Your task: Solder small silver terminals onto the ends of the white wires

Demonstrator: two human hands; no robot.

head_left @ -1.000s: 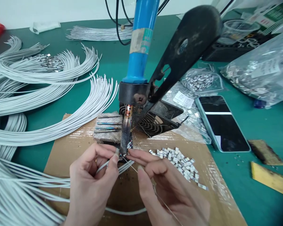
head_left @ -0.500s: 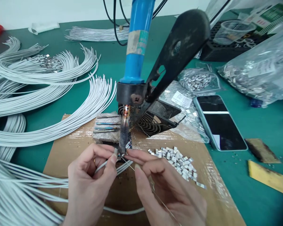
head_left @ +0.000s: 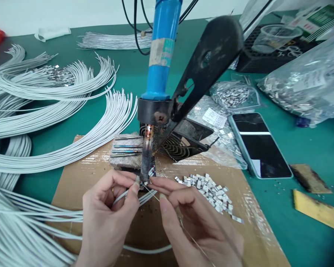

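My left hand [head_left: 108,218] is closed in a pinch on the end of a white cable [head_left: 122,194], holding it just under the tip of the soldering iron [head_left: 147,157]. That iron has a blue handle [head_left: 163,48] and sits clamped in a black stand [head_left: 203,70]. My right hand [head_left: 195,218] pinches a thin solder wire [head_left: 183,228] and brings its end to the same tip. Both sets of fingertips nearly meet below the iron, over a brown cardboard sheet [head_left: 247,222].
Bundles of white cables [head_left: 44,122] fill the left side. A pile of small metal connectors [head_left: 211,189] lies right of my hands. A phone [head_left: 258,144], bags of metal parts [head_left: 303,89], a small fan [head_left: 180,146] and a yellow sponge [head_left: 317,211] sit on the green table.
Both hands stay pinched at the iron's tip; only the view has shifted slightly.
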